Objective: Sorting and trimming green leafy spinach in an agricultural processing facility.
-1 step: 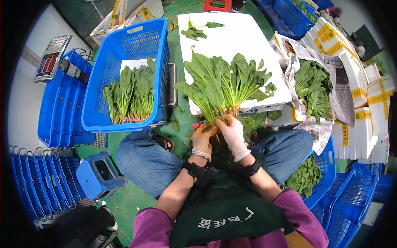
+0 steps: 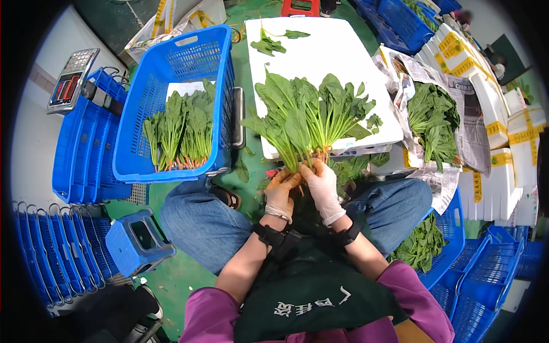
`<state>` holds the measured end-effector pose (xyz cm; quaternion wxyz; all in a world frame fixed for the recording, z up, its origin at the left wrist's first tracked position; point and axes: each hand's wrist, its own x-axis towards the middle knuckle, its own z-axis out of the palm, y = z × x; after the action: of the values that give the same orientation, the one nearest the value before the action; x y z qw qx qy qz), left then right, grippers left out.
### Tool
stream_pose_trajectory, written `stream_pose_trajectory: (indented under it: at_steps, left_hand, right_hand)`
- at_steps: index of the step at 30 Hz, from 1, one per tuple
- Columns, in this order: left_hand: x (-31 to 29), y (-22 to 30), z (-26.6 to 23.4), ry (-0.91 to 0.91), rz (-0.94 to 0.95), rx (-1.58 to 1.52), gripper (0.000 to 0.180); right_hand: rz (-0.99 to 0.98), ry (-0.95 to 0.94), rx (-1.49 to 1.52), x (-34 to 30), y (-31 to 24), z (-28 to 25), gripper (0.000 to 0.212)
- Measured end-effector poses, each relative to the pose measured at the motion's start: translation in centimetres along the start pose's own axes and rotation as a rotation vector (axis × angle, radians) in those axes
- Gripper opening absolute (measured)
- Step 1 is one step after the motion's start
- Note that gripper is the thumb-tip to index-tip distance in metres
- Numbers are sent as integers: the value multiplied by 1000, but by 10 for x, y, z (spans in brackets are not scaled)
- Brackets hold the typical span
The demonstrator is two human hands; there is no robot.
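Both my hands wear thin pale gloves and meet at the near edge of a white foam board (image 2: 343,48). Between the fingers of my left hand (image 2: 279,194) are the stem ends of a spinach bunch (image 2: 281,114), its leaves fanning over the board. My right hand (image 2: 323,191) is closed against the same stem ends, thumb and fingers pinched. Beside that bunch, more spinach (image 2: 337,108) lies on the board with its reddish roots toward me. My fingers partly hide the stem ends.
At left, a blue basket (image 2: 128,143) holds upright spinach bunches (image 2: 183,128). Newspaper (image 2: 469,114) with a spinach pile (image 2: 432,120) lies right. A blue stool (image 2: 137,243), stacked blue crates (image 2: 86,151) and a scale display (image 2: 71,80) stand left; foam boxes (image 2: 500,166) stand right.
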<state>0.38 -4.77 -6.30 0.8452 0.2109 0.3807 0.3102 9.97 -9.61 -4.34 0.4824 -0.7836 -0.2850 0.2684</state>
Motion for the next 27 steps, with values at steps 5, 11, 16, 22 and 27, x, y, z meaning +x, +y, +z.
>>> stream_pose_trajectory:
  at_steps: [5, 11, 16, 22, 27]
  left_hand:
    - [-5, 3, 4, -225, -77, -190, 18]
    - [3, 3, -13, -261, -203, -438, 23]
    - [-13, 16, -11, -256, -135, -356, 17]
    - [-49, 58, 4, -411, -207, -344, 52]
    - [-80, 96, 43, -578, -96, -149, 65]
  right_hand:
    - [159, -13, 720, -15, -14, -8, 12]
    - [7, -20, 948, -24, -55, -53, 14]
    - [-424, 526, 825, -24, -69, -183, 13]
    - [-201, 558, 1831, -84, 24, -362, 56]
    - [-140, 508, 1026, -49, -32, -241, 28]
